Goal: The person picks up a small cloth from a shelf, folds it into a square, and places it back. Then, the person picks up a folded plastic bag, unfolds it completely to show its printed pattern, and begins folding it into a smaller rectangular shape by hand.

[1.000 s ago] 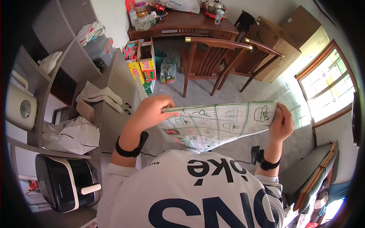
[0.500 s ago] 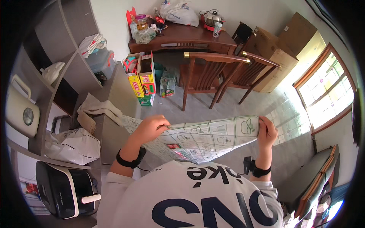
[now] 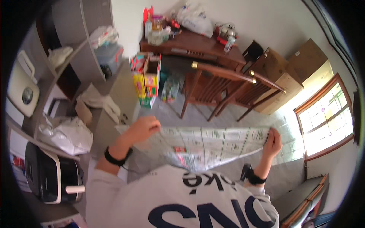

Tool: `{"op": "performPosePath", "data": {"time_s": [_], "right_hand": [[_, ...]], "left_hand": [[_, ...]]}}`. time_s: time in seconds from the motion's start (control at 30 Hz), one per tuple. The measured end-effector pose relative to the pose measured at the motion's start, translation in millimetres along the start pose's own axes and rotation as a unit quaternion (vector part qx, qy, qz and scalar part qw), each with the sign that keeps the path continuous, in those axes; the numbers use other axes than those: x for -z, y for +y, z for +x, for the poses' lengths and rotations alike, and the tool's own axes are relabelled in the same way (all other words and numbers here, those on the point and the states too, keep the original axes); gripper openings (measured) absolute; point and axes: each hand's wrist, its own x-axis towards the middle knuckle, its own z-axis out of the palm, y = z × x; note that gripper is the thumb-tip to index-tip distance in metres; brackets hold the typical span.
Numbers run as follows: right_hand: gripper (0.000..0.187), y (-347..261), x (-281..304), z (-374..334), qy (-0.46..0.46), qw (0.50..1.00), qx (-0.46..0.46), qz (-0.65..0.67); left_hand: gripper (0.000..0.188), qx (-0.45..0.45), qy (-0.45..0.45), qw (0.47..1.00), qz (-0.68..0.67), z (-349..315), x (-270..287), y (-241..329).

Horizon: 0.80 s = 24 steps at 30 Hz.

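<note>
A thin, whitish plastic sheet [image 3: 213, 146] with a printed green grid, small drawings and a red patch hangs stretched in front of my chest. Its upper edge runs between both hands. My left hand [image 3: 146, 128] is closed in a pinch on that edge, and some of the sheet spreads out left beneath the wrist. At the upper right corner, my right hand [image 3: 273, 142] grips the sheet between thumb and fingers. Whether it is a flat sheet or a bag, I cannot tell. The lower part is hidden behind my shirt.
On the left, grey shelving [image 3: 70, 30] holds a white bag [image 3: 66, 135] and a black air fryer [image 3: 47, 176]. Ahead stand a wooden desk [image 3: 167, 45], two wooden chairs [image 3: 218, 85] and colourful cartons [image 3: 146, 78]. Large cardboard boxes [image 3: 308, 60] are at the far right, near a window [image 3: 327, 114].
My view has turned and tilted a little. Both hands have moved slightly apart, and the sheet's upper edge is pulled straighter and more level.
</note>
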Motion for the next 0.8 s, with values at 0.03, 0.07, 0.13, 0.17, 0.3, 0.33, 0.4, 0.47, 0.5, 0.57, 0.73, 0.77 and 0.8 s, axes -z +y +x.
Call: {"op": "performPosePath", "data": {"time_s": [0.03, 0.07, 0.13, 0.17, 0.3, 0.33, 0.4, 0.47, 0.5, 0.57, 0.73, 0.77, 0.8], "right_hand": [[0.013, -6.9, -2.8, 9.4, 0.001, 0.999, -0.037, 0.017], [0.013, -9.4, -3.2, 12.3, 0.002, 0.997, -0.075, 0.033], [0.012, 3.8, -5.9, 13.9, -0.008, 0.997, -0.059, 0.049], [0.012, 7.5, -11.2, 16.4, -0.016, 0.997, -0.062, 0.052], [0.010, 22.7, -29.9, 15.6, -0.003, 0.997, -0.062, 0.048], [0.010, 27.3, -25.2, 15.4, 0.003, 0.995, -0.088, 0.051], [0.011, 40.6, -23.0, 8.9, 0.027, 0.995, -0.086, 0.029], [0.011, 56.4, -28.6, 10.6, 0.075, 0.990, -0.103, 0.054], [0.011, 57.1, -29.8, 17.1, 0.062, 0.993, -0.096, 0.044], [0.011, 71.3, -26.9, 11.7, 0.061, 0.994, -0.072, 0.047], [0.013, 91.6, -30.5, 11.9, 0.029, 0.995, -0.077, 0.055], [0.013, 97.8, -27.8, 9.7, 0.028, 0.995, -0.082, 0.051], [0.012, 106.7, -24.8, 9.7, 0.028, 0.994, -0.095, 0.035]], "left_hand": [[0.009, 0.039, -0.021, 0.999, -0.002, 7.8, 16.3, 8.4], [0.009, 0.045, -0.022, 0.999, -0.003, 1.4, 13.6, 11.6], [0.009, 0.052, -0.014, 0.998, -0.016, -2.5, 13.5, 13.2], [0.009, 0.054, -0.011, 0.998, -0.012, -0.7, 14.8, 12.2], [0.008, 0.037, 0.037, 0.998, 0.032, 14.3, 24.3, 6.4], [0.008, 0.041, 0.046, 0.997, 0.038, 14.2, 21.4, 14.0], [0.008, 0.055, 0.018, 0.997, 0.044, 13.2, 20.5, 14.4], [0.007, 0.059, -0.018, 0.996, 0.056, 16.3, 27.5, 6.4], [0.008, 0.071, -0.050, 0.995, 0.042, 16.6, 29.2, 4.4], [0.009, 0.083, -0.084, 0.992, 0.033, 16.0, 27.3, 5.8], [0.015, 0.184, -0.127, 0.975, 0.010, 34.1, 14.1, 19.2], [0.015, 0.183, -0.133, 0.974, 0.009, 38.9, 8.2, 17.3], [0.014, 0.178, -0.091, 0.980, -0.008, 44.4, 0.1, 14.6]]}}
